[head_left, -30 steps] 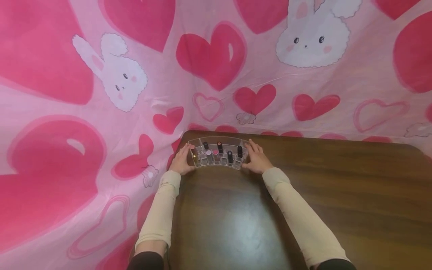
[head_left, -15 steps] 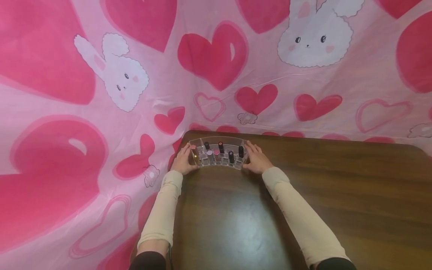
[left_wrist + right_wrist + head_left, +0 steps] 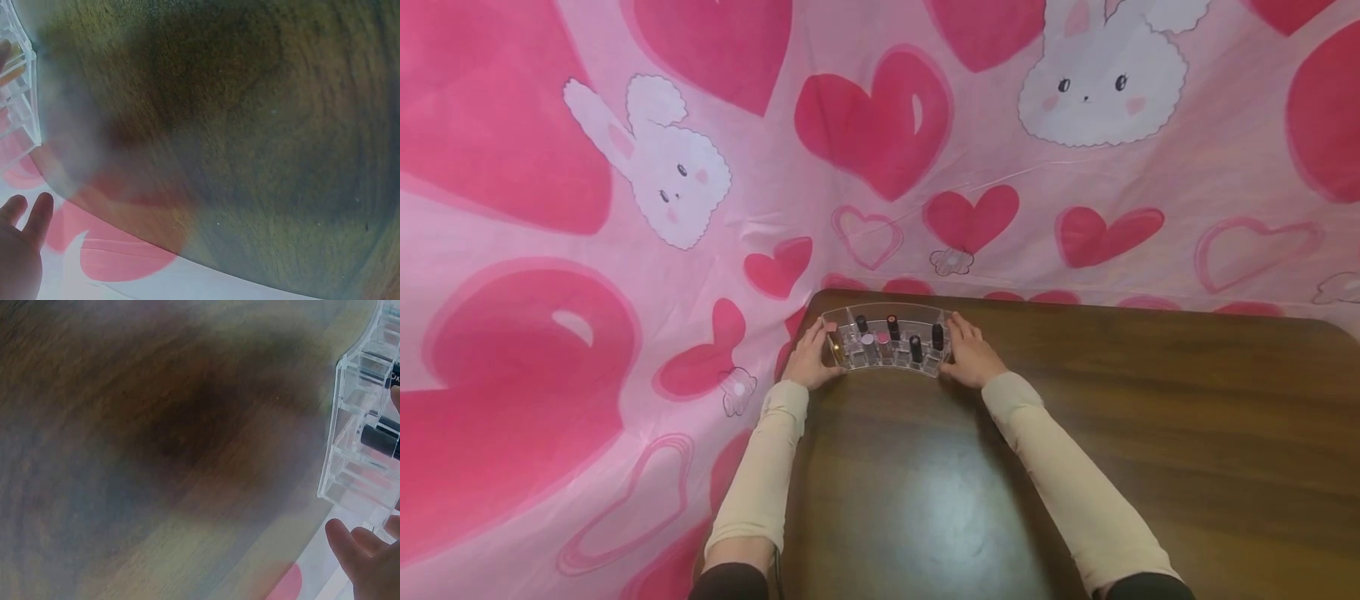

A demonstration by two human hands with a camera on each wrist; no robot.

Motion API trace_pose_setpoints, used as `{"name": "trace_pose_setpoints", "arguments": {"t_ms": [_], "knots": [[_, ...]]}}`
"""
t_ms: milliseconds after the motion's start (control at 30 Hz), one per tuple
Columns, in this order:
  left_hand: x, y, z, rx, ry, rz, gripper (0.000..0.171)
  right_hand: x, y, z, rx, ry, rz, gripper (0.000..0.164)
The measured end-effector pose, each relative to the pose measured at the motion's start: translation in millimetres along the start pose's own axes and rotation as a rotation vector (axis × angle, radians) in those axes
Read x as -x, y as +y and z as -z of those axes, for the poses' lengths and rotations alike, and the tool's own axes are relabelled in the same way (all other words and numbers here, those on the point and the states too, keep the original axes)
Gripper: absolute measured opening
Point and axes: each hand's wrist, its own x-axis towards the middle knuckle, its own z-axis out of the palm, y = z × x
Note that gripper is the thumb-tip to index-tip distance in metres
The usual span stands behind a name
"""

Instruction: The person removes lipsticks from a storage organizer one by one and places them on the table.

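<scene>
A clear plastic lipstick organizer (image 3: 898, 358), curved and divided into small compartments, stands near the table's far left corner. Several upright lipsticks fill some compartments, among them black ones (image 3: 916, 348), a pink-topped one (image 3: 883, 337) and a gold-coloured one (image 3: 837, 348). My left hand (image 3: 808, 357) holds the organizer's left end, thumb at the front corner and fingers along the side. At the other end, my right hand (image 3: 976, 356) grips it the same way. The wrist views show the organizer's front edge (image 3: 330, 434) and straight outer fingers (image 3: 39, 219) beside it.
The dark wooden table (image 3: 1150, 417) extends toward me and far to the right. A pink curtain (image 3: 865, 183) printed with hearts and rabbits hangs behind it and along its left edge, close to my left arm.
The whole head view has shifted slightly. Both hands keep their places at the organizer's ends, and the lipsticks stand as before.
</scene>
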Motion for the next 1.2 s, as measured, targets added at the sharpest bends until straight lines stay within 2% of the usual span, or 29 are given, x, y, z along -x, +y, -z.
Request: {"name": "trace_pose_setpoints", "arguments": {"t_ms": [233, 533, 833, 1200], "knots": [[2.0, 3.5, 0.3, -0.005, -0.023, 0.027, 0.094, -0.7, -1.8, -3.2, -0.011, 0.026, -0.022, 0.085], [2.8, 4.5, -2.7, 0.028, 0.012, 0.021, 0.097, 0.3, -3.5, -3.3, -0.020, 0.061, -0.042, 0.078], [2.5, 6.8, -0.3, 0.033, 0.000, 0.048, 0.095, -0.9, -0.8, -4.1, 0.014, 0.115, -0.057, 0.066], [3.3, 9.7, -0.3, 0.053, -0.010, 0.055, 0.094, -0.7, -1.8, -2.4, 0.051, 0.110, -0.078, 0.067]]}}
